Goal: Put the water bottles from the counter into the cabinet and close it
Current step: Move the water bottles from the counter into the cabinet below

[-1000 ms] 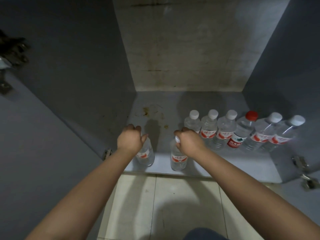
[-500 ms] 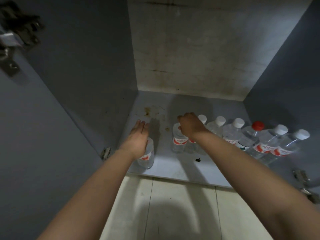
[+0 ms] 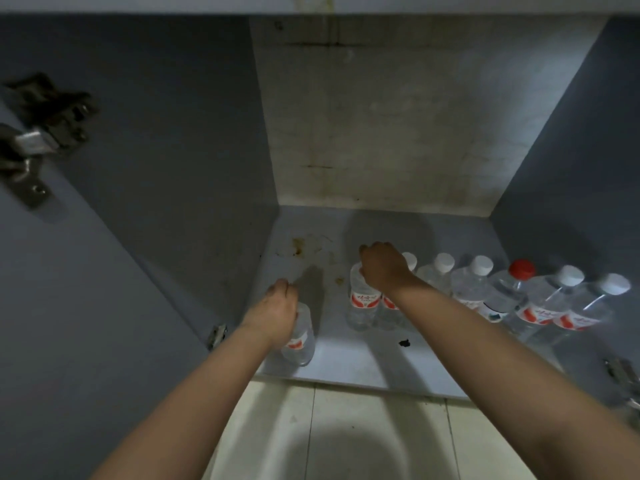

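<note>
The open cabinet's grey floor (image 3: 450,355) holds a row of clear water bottles along its right half, most with white caps (image 3: 443,263), one with a red cap (image 3: 522,269). My right hand (image 3: 381,268) is closed over the top of a red-labelled bottle (image 3: 362,306) at the left end of that row. My left hand (image 3: 277,310) grips the top of another bottle (image 3: 299,344) that stands near the front left edge of the cabinet floor. Both caps are hidden under my hands.
The left door (image 3: 69,306) stands open with a metal hinge (image 3: 31,147) on it. A second hinge (image 3: 623,372) sits at the lower right. Stains mark the cabinet floor at the back left (image 3: 298,245). Pale floor tiles (image 3: 346,438) lie below.
My left hand, flat and open half a second ago, has curled around its bottle's top. My right hand has carried its bottle from the front edge back to the row's left end.
</note>
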The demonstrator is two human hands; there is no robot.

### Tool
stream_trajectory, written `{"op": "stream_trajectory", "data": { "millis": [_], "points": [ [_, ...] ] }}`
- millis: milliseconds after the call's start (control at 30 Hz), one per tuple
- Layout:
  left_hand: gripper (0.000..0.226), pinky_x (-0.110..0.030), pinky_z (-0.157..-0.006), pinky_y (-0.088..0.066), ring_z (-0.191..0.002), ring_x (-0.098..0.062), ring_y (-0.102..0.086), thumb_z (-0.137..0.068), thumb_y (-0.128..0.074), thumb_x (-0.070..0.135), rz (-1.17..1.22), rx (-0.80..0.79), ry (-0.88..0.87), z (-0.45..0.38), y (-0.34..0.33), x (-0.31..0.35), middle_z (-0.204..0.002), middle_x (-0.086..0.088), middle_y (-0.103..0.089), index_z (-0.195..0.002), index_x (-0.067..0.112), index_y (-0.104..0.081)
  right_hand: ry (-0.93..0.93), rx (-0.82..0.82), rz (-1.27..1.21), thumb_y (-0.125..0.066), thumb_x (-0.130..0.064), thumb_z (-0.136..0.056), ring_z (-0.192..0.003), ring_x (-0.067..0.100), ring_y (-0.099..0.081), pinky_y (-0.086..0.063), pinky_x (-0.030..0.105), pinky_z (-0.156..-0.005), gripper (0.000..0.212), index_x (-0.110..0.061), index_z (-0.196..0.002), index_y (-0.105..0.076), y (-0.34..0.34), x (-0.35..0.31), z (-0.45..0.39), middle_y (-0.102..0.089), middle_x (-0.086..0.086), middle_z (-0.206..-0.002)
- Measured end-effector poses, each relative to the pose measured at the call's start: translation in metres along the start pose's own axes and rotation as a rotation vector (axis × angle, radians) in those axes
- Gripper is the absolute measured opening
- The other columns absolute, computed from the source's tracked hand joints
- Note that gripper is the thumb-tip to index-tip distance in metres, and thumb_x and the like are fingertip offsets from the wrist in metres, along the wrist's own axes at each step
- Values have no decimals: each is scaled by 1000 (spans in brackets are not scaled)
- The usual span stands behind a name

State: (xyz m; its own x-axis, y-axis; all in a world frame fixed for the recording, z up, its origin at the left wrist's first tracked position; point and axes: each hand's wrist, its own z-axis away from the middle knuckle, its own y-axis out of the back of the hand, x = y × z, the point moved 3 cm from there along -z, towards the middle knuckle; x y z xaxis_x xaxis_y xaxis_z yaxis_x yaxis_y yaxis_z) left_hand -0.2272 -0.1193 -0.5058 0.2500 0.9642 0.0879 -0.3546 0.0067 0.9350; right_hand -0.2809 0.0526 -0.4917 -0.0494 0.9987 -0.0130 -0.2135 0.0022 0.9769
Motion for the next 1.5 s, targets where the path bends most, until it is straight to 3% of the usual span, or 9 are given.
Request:
{"op": "stream_trajectory", "data": {
  "millis": [267,400,867,1100,1200,1267,1300,1367,1500],
  "points": [
    [36,-38,-100,-42,-125,-34,-48,-101,-40,13,-38,-26,36,-33,26,23,-138,-20,-39,-134,-2,-35,83,75,-96,-42,-23,-99,-135,32,-34,-29,34,-111,54,-7,-147,-23,-13,3,4,-35,19,-147],
    [34,-39,-103,-40,-126,-36,-48,-100,-40,8,31,58,57,-58,32,40,-138,-23,-40,-132,-5,-38,159,165,-198,-40,-4,-97,-137,32,-36,-30,30,-113,41,2,-138,-41,-17,4,10,-40,21,-147],
    [38,-35,-102,-42,-125,-34,-49,-98,-47,13,82,88,11,-89,29,59,-136,-21,-45,-132,-2,-40,157,124,-178,-31,0,-98,-141,24,-30,-23,30,-117,45,-5,-143,-32,-13,14,12,-32,13,-153],
    [55,-35,-102,-42,-129,-32,-45,-98,-44,17,145,108,-16,-79,26,50,-146,-18,-35,-147,6,-22,92,146,-243,-37,0,-98,-148,27,-11,-17,30,-120,55,-5,-149,-17,-21,9,19,-11,14,-159],
    [42,-35,-90,-51,-121,-31,-53,-96,-40,11,106,207,77,-45,42,46,-136,-15,-46,-137,6,-41,125,273,-243,-74,0,-68,-113,44,-61,-53,44,-91,53,9,-119,-60,-10,5,35,-59,31,-126],
    [37,-25,-70,-57,-97,-31,-69,-82,-43,15,85,301,50,-13,60,44,-107,-17,-66,-106,1,-68,87,173,-173,-77,-13,-53,-80,34,-75,-61,39,-64,42,1,-93,-75,-1,4,52,-76,19,-94],
    [38,-26,-77,-57,-104,-32,-68,-83,-44,18,57,307,38,6,67,42,-111,-20,-66,-106,1,-69,71,105,-144,-74,-17,-53,-76,31,-75,-62,37,-63,38,-4,-88,-77,6,3,65,-78,15,-88],
    [41,-36,-115,-30,-143,-30,-30,-99,-36,19,82,66,77,48,67,40,-151,-17,-35,-138,9,-44,70,38,-90,-57,-23,-62,-75,30,-75,-61,38,-66,33,-7,-83,-77,30,-4,97,-77,13,-83],
    [46,-43,-122,-4,-150,-26,4,-103,-26,25,103,-103,175,145,96,35,-162,-3,-6,-149,22,-22,107,-143,-76,-51,-31,-71,-79,32,-74,-60,44,-70,37,-8,-84,-76,84,-31,170,-77,14,-88]
  ]
}}
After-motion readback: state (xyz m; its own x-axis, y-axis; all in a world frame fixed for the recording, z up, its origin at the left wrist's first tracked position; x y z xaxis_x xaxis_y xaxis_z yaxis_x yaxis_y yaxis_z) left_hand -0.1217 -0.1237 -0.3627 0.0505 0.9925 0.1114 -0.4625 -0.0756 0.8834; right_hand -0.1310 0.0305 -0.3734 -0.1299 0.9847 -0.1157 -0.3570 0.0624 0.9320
